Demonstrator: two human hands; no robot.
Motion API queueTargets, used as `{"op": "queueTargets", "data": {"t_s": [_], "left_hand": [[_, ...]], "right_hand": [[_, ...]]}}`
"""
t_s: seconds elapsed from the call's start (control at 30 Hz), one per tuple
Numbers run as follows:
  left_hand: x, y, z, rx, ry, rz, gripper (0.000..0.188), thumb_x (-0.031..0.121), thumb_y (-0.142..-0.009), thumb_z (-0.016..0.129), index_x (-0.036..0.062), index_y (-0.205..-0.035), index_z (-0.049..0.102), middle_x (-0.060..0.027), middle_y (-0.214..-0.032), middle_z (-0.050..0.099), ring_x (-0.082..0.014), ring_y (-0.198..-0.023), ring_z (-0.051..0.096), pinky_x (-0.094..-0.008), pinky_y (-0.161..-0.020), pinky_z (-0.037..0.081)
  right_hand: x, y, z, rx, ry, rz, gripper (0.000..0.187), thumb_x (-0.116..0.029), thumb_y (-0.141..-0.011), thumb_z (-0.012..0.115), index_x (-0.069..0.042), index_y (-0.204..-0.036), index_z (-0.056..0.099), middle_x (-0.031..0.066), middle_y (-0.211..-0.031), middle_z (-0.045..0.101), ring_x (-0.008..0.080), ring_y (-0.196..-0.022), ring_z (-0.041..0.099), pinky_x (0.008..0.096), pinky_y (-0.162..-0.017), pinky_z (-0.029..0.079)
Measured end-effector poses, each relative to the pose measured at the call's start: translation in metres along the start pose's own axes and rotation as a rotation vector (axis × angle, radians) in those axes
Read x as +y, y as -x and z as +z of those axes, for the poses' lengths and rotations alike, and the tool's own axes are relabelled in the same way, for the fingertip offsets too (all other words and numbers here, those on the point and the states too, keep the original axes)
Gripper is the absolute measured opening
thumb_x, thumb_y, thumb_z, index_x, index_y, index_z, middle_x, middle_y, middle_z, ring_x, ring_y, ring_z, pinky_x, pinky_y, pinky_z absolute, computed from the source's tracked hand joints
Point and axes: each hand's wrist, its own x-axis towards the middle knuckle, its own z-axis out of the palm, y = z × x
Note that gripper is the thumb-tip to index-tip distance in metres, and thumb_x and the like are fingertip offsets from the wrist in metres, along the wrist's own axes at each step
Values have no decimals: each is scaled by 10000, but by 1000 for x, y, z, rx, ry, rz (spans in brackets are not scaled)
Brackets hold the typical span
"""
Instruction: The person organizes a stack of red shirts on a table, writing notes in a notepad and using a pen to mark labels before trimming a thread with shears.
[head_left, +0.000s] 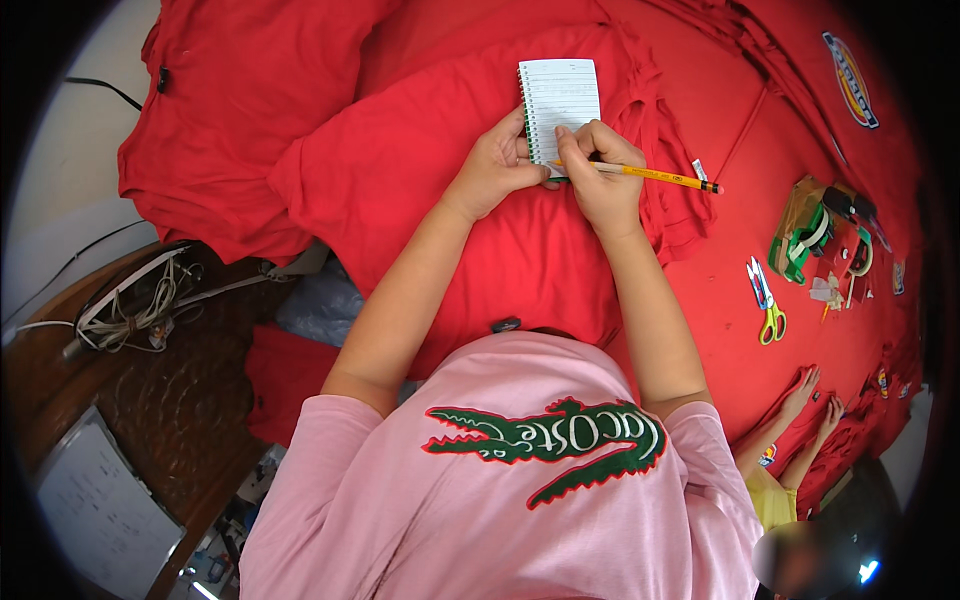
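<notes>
A small spiral notepad (562,95) with lined white pages and some handwriting near its top lies over red fabric. My left hand (497,165) grips it by the lower left edge, thumb across the bottom. Between the fingers of my right hand (607,178) is a yellow pencil (668,178) with a red eraser end pointing right. The pencil's tip meets the page near its lower edge. Beneath both hands spreads a red garment (400,170), its folds bunched to the right of the notepad.
Yellow-handled scissors (768,318) lie on the red-covered table to the right, near a green tape dispenser (800,245). At lower right, another person's hands (815,405) rest on red cloth. Coiled white cables (145,310) and a whiteboard (105,510) are at left.
</notes>
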Motion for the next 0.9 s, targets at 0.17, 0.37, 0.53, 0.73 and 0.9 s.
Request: {"op": "queueTargets", "data": {"t_s": [0.17,0.37,0.53,0.73,0.9], "left_hand": [[1,0,-1,-1,21,0,820,-105,-836,592,0,-1592,292,-143,-1267,677,-210,-1087,713,-353,-844,628],[-3,-1,-3,2,4,16,842,-136,-813,537,-19,-1601,266,-144,-1280,678,-216,-1109,710,-358,-872,619],[0,0,-1,12,-2,0,850,-137,-823,539,-6,-1613,254,-143,-1210,713,-221,-1063,729,-358,-867,621],[0,0,-1,-7,24,5,846,-130,-836,552,2,-1616,252,-141,-1204,717,-222,-1043,736,-358,-839,630],[1,1,1,11,-8,5,846,-126,-834,572,6,-1612,267,-130,-1205,711,-209,-1027,730,-356,-826,635]], "right_hand": [[7,0,3,-4,95,-104,367,-13,-893,726,-19,-657,445,30,-569,462,107,-526,411,302,-489,333],[2,1,5,-1,150,-100,363,-19,-887,727,-14,-660,443,48,-566,454,133,-514,410,323,-487,343],[7,2,2,-25,193,-107,358,-29,-931,721,-13,-667,480,-4,-599,486,49,-577,423,265,-518,367],[8,3,1,-15,200,-111,354,-27,-933,716,-16,-669,481,-14,-593,485,45,-571,421,260,-515,370],[7,4,1,37,164,-90,355,-19,-933,710,-15,-667,475,-19,-591,485,39,-571,419,257,-513,364]]}}
